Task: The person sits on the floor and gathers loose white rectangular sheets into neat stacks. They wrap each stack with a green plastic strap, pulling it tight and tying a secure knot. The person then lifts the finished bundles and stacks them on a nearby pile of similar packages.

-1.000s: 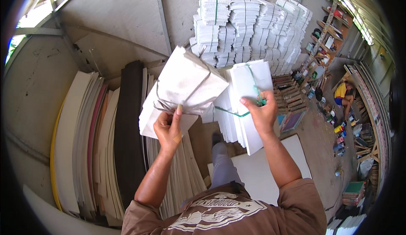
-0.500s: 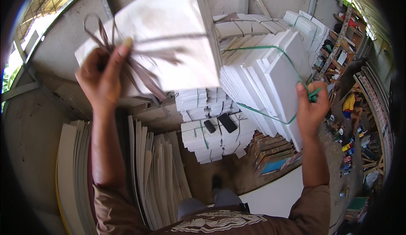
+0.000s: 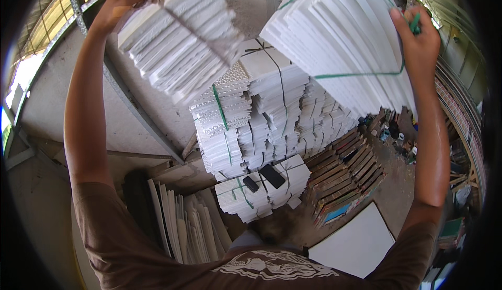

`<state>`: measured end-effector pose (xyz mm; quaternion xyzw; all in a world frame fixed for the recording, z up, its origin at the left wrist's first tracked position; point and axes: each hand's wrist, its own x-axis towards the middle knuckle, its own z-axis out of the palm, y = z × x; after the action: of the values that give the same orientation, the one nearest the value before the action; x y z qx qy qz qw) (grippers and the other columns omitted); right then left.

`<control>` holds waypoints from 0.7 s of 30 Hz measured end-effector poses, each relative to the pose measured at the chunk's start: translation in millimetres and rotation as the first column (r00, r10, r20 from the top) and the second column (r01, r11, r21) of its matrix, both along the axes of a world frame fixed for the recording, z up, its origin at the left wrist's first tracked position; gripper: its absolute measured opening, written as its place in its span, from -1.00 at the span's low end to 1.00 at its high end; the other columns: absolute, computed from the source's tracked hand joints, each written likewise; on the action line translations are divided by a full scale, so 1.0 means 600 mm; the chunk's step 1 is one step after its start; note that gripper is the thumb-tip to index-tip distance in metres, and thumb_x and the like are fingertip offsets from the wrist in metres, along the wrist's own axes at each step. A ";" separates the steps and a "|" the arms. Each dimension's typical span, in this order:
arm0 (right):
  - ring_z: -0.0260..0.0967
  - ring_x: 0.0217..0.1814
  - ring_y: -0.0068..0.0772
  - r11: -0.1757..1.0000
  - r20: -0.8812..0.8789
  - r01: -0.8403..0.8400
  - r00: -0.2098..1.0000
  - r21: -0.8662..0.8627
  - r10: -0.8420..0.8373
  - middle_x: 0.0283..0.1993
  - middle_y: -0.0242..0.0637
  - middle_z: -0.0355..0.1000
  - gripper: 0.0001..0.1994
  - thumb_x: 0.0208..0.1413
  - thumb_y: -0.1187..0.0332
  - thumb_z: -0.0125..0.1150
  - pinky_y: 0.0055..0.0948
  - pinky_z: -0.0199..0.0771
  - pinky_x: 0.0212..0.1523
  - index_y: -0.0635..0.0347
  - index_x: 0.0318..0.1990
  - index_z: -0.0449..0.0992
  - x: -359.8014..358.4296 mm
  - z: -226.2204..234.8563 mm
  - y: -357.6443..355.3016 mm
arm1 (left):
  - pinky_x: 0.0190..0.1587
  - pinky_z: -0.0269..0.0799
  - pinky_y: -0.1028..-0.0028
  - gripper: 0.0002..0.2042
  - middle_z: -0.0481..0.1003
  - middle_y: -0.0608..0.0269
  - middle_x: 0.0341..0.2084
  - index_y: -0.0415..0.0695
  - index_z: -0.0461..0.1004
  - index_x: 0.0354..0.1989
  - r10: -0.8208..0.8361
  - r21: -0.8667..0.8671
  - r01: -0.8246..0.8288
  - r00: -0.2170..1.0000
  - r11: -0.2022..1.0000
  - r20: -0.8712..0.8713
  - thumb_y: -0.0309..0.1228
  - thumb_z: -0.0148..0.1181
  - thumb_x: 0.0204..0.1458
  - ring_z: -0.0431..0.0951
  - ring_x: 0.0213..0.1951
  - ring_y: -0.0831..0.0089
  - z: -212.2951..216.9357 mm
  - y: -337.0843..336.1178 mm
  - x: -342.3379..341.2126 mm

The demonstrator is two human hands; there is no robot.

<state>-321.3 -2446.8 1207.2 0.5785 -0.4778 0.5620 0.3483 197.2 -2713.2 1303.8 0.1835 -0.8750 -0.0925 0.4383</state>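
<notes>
High on the left, my left hand is closed around the brownish tie of a bundle of white sheets, which hangs tilted and slightly blurred. My right hand, at the upper right, grips the green strap of a second white bundle. That bundle leans with its sheet edges fanned out, and the green strap runs round it. Below and between the two hangs nothing of mine; tall stacks of tied white bundles stand there against the wall.
On a low white bundle lie a black phone and a smaller black object. Piled dark-edged boards stand to its right, near a white panel on the floor. Upright sheets lean at lower left; a grey metal post slants along the wall.
Both hands have risen and moved outward with their bundles. The left bundle has turned to show its sheet edges. More stacks now show between them.
</notes>
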 end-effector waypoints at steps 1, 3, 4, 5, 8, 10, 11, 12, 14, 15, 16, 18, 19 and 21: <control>0.19 -0.42 -0.69 1.000 0.018 0.013 1.000 0.017 -0.014 -0.51 -0.53 0.30 -0.71 0.16 0.23 0.40 -0.61 0.22 -0.40 0.22 -0.40 0.46 -0.007 0.009 -0.019 | -0.29 0.22 0.59 -0.80 0.43 0.50 -0.45 -0.16 0.52 -0.28 -0.029 -0.012 0.030 0.990 0.999 0.137 -0.27 0.20 0.28 0.32 -0.38 0.73 0.002 -0.007 -0.039; 0.01 -0.45 -0.68 0.999 0.057 0.015 0.998 0.034 -0.017 -0.54 -0.61 0.12 -0.61 0.14 0.10 0.44 -0.66 0.05 -0.42 0.14 -0.43 0.37 -0.012 0.024 -0.061 | -0.43 0.11 0.60 -0.76 0.36 0.55 -0.54 -0.14 0.54 -0.34 -0.017 0.020 0.011 0.957 1.000 0.291 -0.22 0.23 0.27 0.22 -0.49 0.75 0.002 -0.074 -0.052; 0.09 -0.46 -0.65 0.992 0.073 0.111 0.991 0.066 -0.116 -0.56 -0.56 0.18 -0.64 0.13 0.13 0.43 -0.62 0.13 -0.42 0.17 -0.42 0.40 0.003 0.037 -0.069 | -0.42 0.13 0.59 -0.75 0.37 0.55 -0.54 -0.16 0.54 -0.34 -0.008 -0.014 0.013 0.954 1.000 0.299 -0.22 0.23 0.26 0.23 -0.48 0.74 -0.002 -0.088 -0.061; 0.16 -0.47 -0.61 0.974 0.088 0.204 0.973 0.098 -0.213 -0.58 -0.50 0.24 -0.67 0.12 0.16 0.42 -0.58 0.21 -0.42 0.19 -0.42 0.44 0.033 0.052 -0.081 | -0.41 0.14 0.58 -0.74 0.37 0.54 -0.54 -0.17 0.55 -0.34 0.002 -0.048 0.013 0.952 0.999 0.307 -0.21 0.24 0.25 0.23 -0.48 0.73 -0.004 -0.102 -0.070; 0.40 -0.11 -0.12 0.934 0.161 0.185 0.957 0.304 -0.242 -0.19 -0.07 0.43 -0.71 0.11 0.25 0.33 -0.23 0.40 -0.05 0.24 -0.13 0.47 0.118 0.094 -0.123 | -0.37 0.20 0.54 -0.71 0.37 0.51 -0.54 -0.19 0.56 -0.37 0.018 -0.045 -0.005 0.958 0.999 0.287 -0.19 0.28 0.21 0.26 -0.47 0.69 -0.022 -0.126 -0.084; 0.51 0.02 0.14 0.916 0.209 0.219 0.931 0.337 -0.299 -0.09 0.13 0.54 -0.66 0.13 0.23 0.27 -0.04 0.48 0.10 0.28 -0.05 0.52 0.145 0.113 -0.173 | -0.36 0.21 0.52 -0.70 0.38 0.51 -0.55 -0.19 0.56 -0.38 0.034 0.004 -0.036 0.961 0.999 0.274 -0.18 0.28 0.21 0.28 -0.46 0.68 -0.032 -0.153 -0.091; 0.54 -0.03 0.17 0.908 0.230 0.304 0.899 0.288 -0.373 -0.18 0.13 0.57 -0.66 0.14 0.18 0.27 -0.02 0.50 0.06 0.32 -0.11 0.56 0.146 0.121 -0.219 | -0.35 0.22 0.53 -0.70 0.39 0.50 -0.56 -0.18 0.57 -0.39 0.019 -0.002 -0.019 0.971 1.000 0.237 -0.17 0.27 0.22 0.29 -0.45 0.68 -0.039 -0.177 -0.092; 0.54 -0.01 0.19 0.875 0.202 0.324 0.889 0.359 -0.412 -0.14 0.15 0.57 -0.67 0.13 0.21 0.25 -0.01 0.51 0.05 0.34 -0.12 0.58 0.149 0.131 -0.259 | -0.35 0.22 0.53 -0.70 0.40 0.50 -0.55 -0.18 0.57 -0.39 0.020 0.029 -0.028 0.969 0.999 0.247 -0.17 0.27 0.21 0.29 -0.45 0.68 -0.049 -0.191 -0.091; 0.52 0.06 0.21 0.836 0.131 0.326 0.898 0.441 -0.420 -0.06 0.20 0.56 -0.69 0.12 0.30 0.20 0.00 0.53 0.06 0.38 -0.11 0.60 0.133 0.161 -0.341 | -0.36 0.22 0.53 -0.70 0.41 0.50 -0.55 -0.18 0.57 -0.38 0.014 0.070 -0.033 0.967 0.997 0.255 -0.17 0.27 0.21 0.30 -0.45 0.68 -0.053 -0.210 -0.107; 0.51 0.11 0.22 0.834 0.090 0.297 0.921 0.465 -0.378 -0.02 0.23 0.54 -0.70 0.10 0.36 0.18 0.01 0.53 0.07 0.39 -0.10 0.61 0.128 0.165 -0.384 | -0.29 0.27 0.50 -0.71 0.45 0.45 -0.54 -0.17 0.59 -0.39 0.059 0.119 -0.092 0.964 0.989 0.258 -0.17 0.29 0.19 0.34 -0.43 0.65 -0.057 -0.217 -0.108; 0.51 0.10 0.23 0.841 0.106 0.257 0.933 0.476 -0.345 -0.03 0.23 0.54 -0.72 0.09 0.39 0.15 0.01 0.53 0.07 0.39 -0.11 0.62 0.144 0.166 -0.418 | -0.24 0.29 0.47 -0.72 0.47 0.43 -0.52 -0.17 0.60 -0.36 0.084 0.099 -0.116 0.956 0.988 0.281 -0.17 0.29 0.19 0.36 -0.41 0.62 -0.067 -0.222 -0.110; 0.53 0.08 0.21 0.839 0.065 0.215 0.957 0.500 -0.284 -0.05 0.22 0.56 -0.72 0.07 0.44 0.13 0.02 0.56 0.05 0.39 -0.12 0.62 0.174 0.168 -0.474 | -0.15 0.33 0.43 -0.72 0.51 0.38 -0.48 -0.17 0.62 -0.29 0.129 0.054 -0.154 0.938 0.987 0.323 -0.17 0.28 0.20 0.41 -0.37 0.57 -0.081 -0.237 -0.122; 0.54 0.02 0.11 0.816 0.088 0.164 0.963 0.554 -0.253 -0.10 0.14 0.56 -0.75 0.08 0.43 0.16 -0.06 0.56 0.00 0.38 -0.15 0.62 0.189 0.168 -0.491 | -0.04 0.31 0.39 -0.71 0.52 0.34 -0.46 -0.16 0.63 -0.31 0.079 0.074 -0.111 0.934 0.991 0.349 -0.15 0.29 0.19 0.43 -0.33 0.52 -0.086 -0.252 -0.121; 0.54 -0.10 -0.10 0.756 0.139 0.056 0.972 0.653 -0.191 -0.20 -0.01 0.57 -0.80 0.11 0.41 0.21 -0.22 0.55 -0.09 0.37 -0.20 0.61 0.223 0.165 -0.524 | -0.01 0.29 0.40 -0.72 0.52 0.34 -0.43 -0.17 0.62 -0.33 0.060 0.115 -0.107 0.934 0.988 0.351 -0.17 0.30 0.18 0.44 -0.28 0.51 -0.099 -0.276 -0.121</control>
<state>-187.8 -2761.1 1306.3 0.5712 -0.7108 0.3936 0.1160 124.8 -2878.6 1244.1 0.2626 -0.9218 -0.0978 0.2677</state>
